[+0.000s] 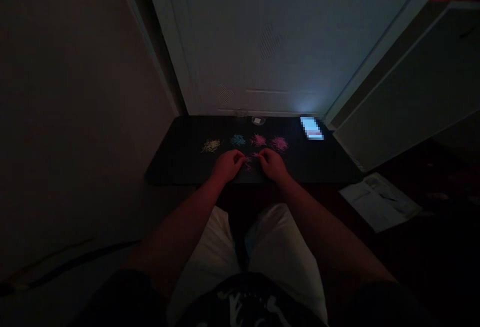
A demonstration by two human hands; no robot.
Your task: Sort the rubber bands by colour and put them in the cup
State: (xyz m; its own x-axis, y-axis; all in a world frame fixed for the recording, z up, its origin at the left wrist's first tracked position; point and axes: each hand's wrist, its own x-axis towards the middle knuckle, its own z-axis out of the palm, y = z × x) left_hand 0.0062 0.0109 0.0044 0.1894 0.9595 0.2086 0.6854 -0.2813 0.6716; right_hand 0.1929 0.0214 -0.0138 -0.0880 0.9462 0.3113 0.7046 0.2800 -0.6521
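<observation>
In a very dark room, a black mat (180, 162) lies on the floor before a white door. Four small heaps of thin sticks sit in a row on it: yellow (212, 145), blue (238, 140), pink (258, 140) and magenta (279, 143). My left hand (227, 165) and my right hand (272, 163) rest on the mat just in front of the heaps, fingers curled inward toward a small scatter of pink sticks (250, 161) between them. Whether either hand pinches a stick is too dark to see.
A lit phone screen (311, 128) glows at the mat's far right. A small round object (257, 120) lies at the far edge. White papers (378, 201) lie on the floor to the right, beside a white cabinet (405, 92). My knees sit below the mat.
</observation>
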